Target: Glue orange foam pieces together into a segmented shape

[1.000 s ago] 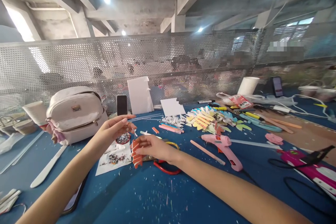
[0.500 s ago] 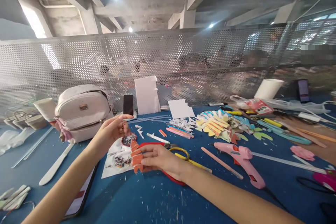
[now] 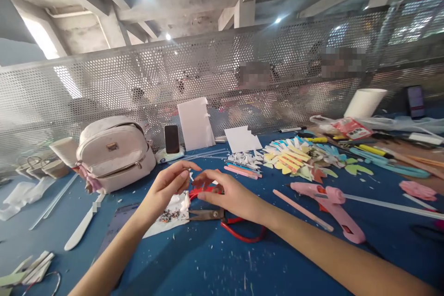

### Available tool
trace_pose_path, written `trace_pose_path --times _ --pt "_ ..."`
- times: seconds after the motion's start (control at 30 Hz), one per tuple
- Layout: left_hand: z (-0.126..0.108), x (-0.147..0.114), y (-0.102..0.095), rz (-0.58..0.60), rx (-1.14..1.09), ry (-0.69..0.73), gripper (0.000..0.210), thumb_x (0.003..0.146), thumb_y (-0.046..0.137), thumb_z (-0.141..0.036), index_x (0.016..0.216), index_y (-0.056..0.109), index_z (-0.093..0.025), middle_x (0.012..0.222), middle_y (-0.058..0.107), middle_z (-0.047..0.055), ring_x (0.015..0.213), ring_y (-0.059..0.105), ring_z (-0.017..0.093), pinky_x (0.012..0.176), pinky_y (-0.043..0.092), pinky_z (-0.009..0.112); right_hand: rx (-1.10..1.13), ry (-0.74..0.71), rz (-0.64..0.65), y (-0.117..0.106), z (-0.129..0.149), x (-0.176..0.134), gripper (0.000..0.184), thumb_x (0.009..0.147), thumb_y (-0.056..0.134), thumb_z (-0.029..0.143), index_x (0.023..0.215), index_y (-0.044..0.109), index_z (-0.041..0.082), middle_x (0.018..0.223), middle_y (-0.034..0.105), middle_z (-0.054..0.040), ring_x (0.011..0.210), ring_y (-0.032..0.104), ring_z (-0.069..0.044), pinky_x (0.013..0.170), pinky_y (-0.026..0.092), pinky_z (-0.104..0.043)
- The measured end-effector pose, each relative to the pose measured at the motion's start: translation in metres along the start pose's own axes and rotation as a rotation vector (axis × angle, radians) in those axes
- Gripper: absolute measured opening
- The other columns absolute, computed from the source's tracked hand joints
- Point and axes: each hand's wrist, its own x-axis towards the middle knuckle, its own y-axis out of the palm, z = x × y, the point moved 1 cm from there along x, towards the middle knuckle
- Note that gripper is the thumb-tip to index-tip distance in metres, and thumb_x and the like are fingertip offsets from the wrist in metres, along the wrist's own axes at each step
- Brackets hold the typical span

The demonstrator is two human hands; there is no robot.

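Note:
My right hand (image 3: 225, 193) holds a small orange-red foam piece (image 3: 198, 191) just above the blue table; my fingers hide most of it. My left hand (image 3: 172, 185) meets it from the left, thumb and forefinger pinched together at the piece's edge. Whether anything tiny sits in that pinch I cannot tell. Under both hands lie red-handled scissors (image 3: 239, 232) and a white paper sheet (image 3: 163, 225) strewn with small dark beads.
A pink glue gun (image 3: 328, 199) and a pink stick (image 3: 301, 209) lie to the right. Coloured foam cut-outs (image 3: 294, 159) pile up behind them. A beige backpack (image 3: 114, 152), a standing phone (image 3: 171, 138) and white board (image 3: 196, 122) line the perforated metal screen. A flat phone (image 3: 116, 222) lies under my left forearm.
My left hand came down and to the right to meet my right hand, which turned the orange piece inward so it is now mostly hidden. The view shifted slightly.

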Motion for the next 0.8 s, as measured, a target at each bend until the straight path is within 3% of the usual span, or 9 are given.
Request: trace_pose_path --times 0.1,0.2,0.3,0.4,0.5,0.67,0.8 --pt "-0.005 -0.002 0.011 0.029 0.010 0.015 0.034 0.095 0.061 -0.044 0.118 0.065 -0.020 0.069 0.049 -0.003 0.065 0.042 0.014 0.063 0.033 0.026 -0.078 -0.047 0.007 -0.007 0.015 -0.004 0.016 0.086 0.075 0.036 0.091 0.072 0.021 0.088 0.070 -0.0014 0.081 0.061 -0.018 0.073 0.044 -0.029" --pt "-0.006 -0.004 0.019 0.029 -0.029 0.019 0.036 0.094 0.063 -0.041 0.124 0.062 -0.021 0.075 0.053 -0.002 0.071 0.047 0.014 0.069 0.038 0.026 -0.117 -0.068 0.000 -0.013 0.023 -0.007 0.013 0.086 0.073 0.032 0.083 0.072 0.019 0.074 0.066 0.0000 0.068 0.055 -0.014 0.064 0.041 -0.028" --pt "0.002 -0.005 0.026 -0.008 -0.118 0.018 0.036 0.096 0.062 -0.041 0.128 0.057 -0.025 0.098 0.062 0.002 0.090 0.057 0.016 0.086 0.043 0.027 -0.121 -0.096 -0.034 -0.020 0.031 -0.008 0.014 0.089 0.069 0.032 0.083 0.069 0.019 0.075 0.065 -0.0003 0.067 0.055 -0.013 0.062 0.042 -0.027" --pt "0.016 -0.006 0.037 0.032 -0.232 -0.042 0.044 0.097 0.056 -0.052 0.131 0.053 -0.025 0.124 0.065 0.009 0.113 0.061 0.022 0.103 0.043 0.037 -0.136 -0.121 -0.085 -0.030 0.039 -0.009 0.015 0.089 0.067 0.033 0.085 0.067 0.019 0.076 0.064 -0.0006 0.069 0.056 -0.013 0.063 0.044 -0.026" --pt "0.031 -0.008 0.048 0.143 -0.313 -0.133 0.057 0.090 0.064 -0.059 0.132 0.053 -0.022 0.126 0.068 0.015 0.119 0.063 0.029 0.103 0.046 0.044 -0.175 -0.148 -0.143 -0.040 0.041 -0.008 0.014 0.088 0.067 0.032 0.084 0.067 0.018 0.077 0.064 -0.0009 0.070 0.057 -0.014 0.063 0.044 -0.026" --pt "0.043 -0.015 0.061 0.249 -0.372 -0.253 0.050 0.089 0.072 -0.036 0.134 0.056 -0.020 0.135 0.064 0.017 0.123 0.063 0.030 0.101 0.050 0.042 -0.249 -0.185 -0.202 -0.050 0.037 -0.002 0.016 0.085 0.067 0.033 0.082 0.067 0.017 0.075 0.063 0.0003 0.067 0.054 -0.012 0.062 0.042 -0.027" --pt "0.047 -0.022 0.071 0.333 -0.391 -0.294 0.045 0.090 0.071 -0.032 0.130 0.061 -0.017 0.130 0.068 0.018 0.117 0.067 0.029 0.099 0.053 0.042 -0.301 -0.210 -0.204 -0.054 0.051 -0.007 0.016 0.084 0.069 0.031 0.083 0.069 0.015 0.077 0.064 0.0004 0.071 0.055 -0.012 0.068 0.043 -0.027"
